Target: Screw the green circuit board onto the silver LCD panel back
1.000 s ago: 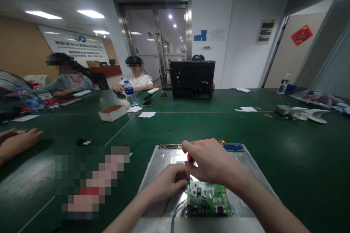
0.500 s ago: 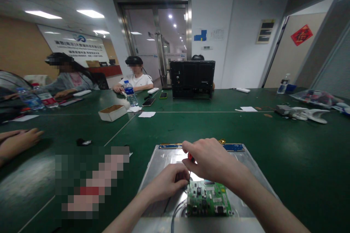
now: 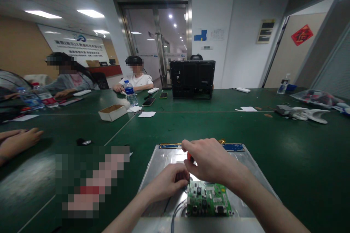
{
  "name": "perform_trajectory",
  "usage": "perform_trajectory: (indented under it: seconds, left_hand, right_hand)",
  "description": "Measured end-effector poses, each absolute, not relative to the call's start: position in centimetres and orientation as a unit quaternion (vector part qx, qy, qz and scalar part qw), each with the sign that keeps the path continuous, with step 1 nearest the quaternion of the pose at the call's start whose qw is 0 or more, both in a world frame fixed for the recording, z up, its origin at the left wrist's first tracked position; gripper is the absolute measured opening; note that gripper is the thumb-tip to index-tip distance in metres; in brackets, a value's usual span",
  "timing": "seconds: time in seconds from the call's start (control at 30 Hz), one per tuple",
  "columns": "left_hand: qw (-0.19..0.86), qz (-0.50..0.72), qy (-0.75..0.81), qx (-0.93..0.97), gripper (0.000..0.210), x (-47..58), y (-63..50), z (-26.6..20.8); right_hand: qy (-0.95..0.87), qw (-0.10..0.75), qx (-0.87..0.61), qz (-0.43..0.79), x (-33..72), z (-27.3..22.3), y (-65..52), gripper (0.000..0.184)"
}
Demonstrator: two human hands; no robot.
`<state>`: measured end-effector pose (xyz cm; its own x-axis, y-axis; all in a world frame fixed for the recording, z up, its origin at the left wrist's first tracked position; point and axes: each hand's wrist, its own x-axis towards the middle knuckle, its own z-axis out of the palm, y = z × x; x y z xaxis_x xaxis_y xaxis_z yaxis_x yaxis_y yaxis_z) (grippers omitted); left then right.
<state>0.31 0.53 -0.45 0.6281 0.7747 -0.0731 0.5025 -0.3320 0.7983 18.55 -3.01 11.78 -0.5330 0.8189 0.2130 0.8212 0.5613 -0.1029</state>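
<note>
A screwdriver (image 3: pixel 190 157) with a red handle is in my right hand (image 3: pixel 212 160), which curls round the handle from above. Its thin shaft points down to the upper left corner of a green circuit board (image 3: pixel 209 200). Close beside the shaft's lower end, my left hand (image 3: pixel 171 180) has its thumb and fingers pinched together; what lies between them is hidden. The board sits on a flat silver metal panel (image 3: pixel 160 162), with dark cables (image 3: pixel 174 214) at its left. A narrow blue circuit strip (image 3: pixel 233 147) runs along the panel's far edge, partly covered by my right hand.
The green table (image 3: pixel 295 153) bears an open white box (image 3: pixel 112 113), a water bottle (image 3: pixel 130 94), phones and paper scraps. Across it stands a black monitor (image 3: pixel 193 80), back towards me. A person's hand (image 3: pixel 24 141) rests at the left. Other people sit further off.
My right hand's thumb and fingers shift very slightly round the screwdriver handle. My left hand and the circuit board stay in place.
</note>
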Motion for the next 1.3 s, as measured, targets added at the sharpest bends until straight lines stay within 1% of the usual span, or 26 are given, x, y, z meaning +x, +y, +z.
perform_trajectory:
  seconds: [0.1, 0.23, 0.4, 0.57, 0.7, 0.83, 0.93, 1.1, 1.17, 1.23, 1.3]
  left_hand:
    - [0.423, 0.155, 0.398, 0.799, 0.007, 0.4, 0.6, -0.5]
    - [0.432, 0.149, 0.396, 0.797, 0.008, 0.5, 0.5, -0.3]
    - [0.416, 0.158, 0.398, 0.802, 0.009, 0.3, 0.6, -0.4]
    - [0.422, 0.145, 0.406, 0.798, 0.010, 0.3, 0.5, -0.3]
    - [0.435, 0.136, 0.401, 0.794, 0.011, 0.4, 0.4, -0.1]
    - [0.421, 0.156, 0.390, 0.804, 0.007, 0.2, 0.7, -0.7]
    - [0.424, 0.161, 0.383, 0.805, 0.005, 0.1, 0.9, -1.2]
    - [0.438, 0.169, 0.380, 0.797, 0.008, 0.2, 0.7, -1.0]
    - [0.437, 0.164, 0.384, 0.796, 0.008, 0.2, 0.6, -0.8]
    - [0.434, 0.163, 0.388, 0.797, 0.007, 0.3, 0.6, -0.7]
    - [0.436, 0.168, 0.387, 0.795, 0.007, 0.3, 0.6, -0.7]
  right_hand:
    - [-0.878, 0.122, -0.463, 0.003, 18.6, 11.8, -3.1, 0.012]
    - [-0.874, 0.110, -0.474, 0.008, 18.6, 12.0, -3.0, 0.016]
    - [-0.876, 0.112, -0.470, 0.001, 18.6, 11.9, -3.1, 0.006]
    - [-0.876, 0.125, -0.466, 0.010, 18.7, 11.8, -3.0, 0.009]
    - [-0.873, 0.115, -0.473, 0.009, 18.7, 11.9, -2.8, 0.021]
    - [-0.875, 0.111, -0.472, 0.007, 18.6, 11.9, -2.9, 0.008]
    - [-0.880, 0.119, -0.460, 0.020, 18.7, 11.8, -3.1, 0.013]
    - [-0.877, 0.114, -0.467, 0.026, 18.7, 11.9, -3.0, 0.014]
    - [-0.873, 0.111, -0.475, 0.017, 18.7, 11.9, -3.0, 0.013]
    - [-0.874, 0.111, -0.474, 0.016, 18.7, 12.0, -3.0, 0.006]
    - [-0.878, 0.111, -0.465, 0.020, 18.7, 12.0, -3.1, 0.010]
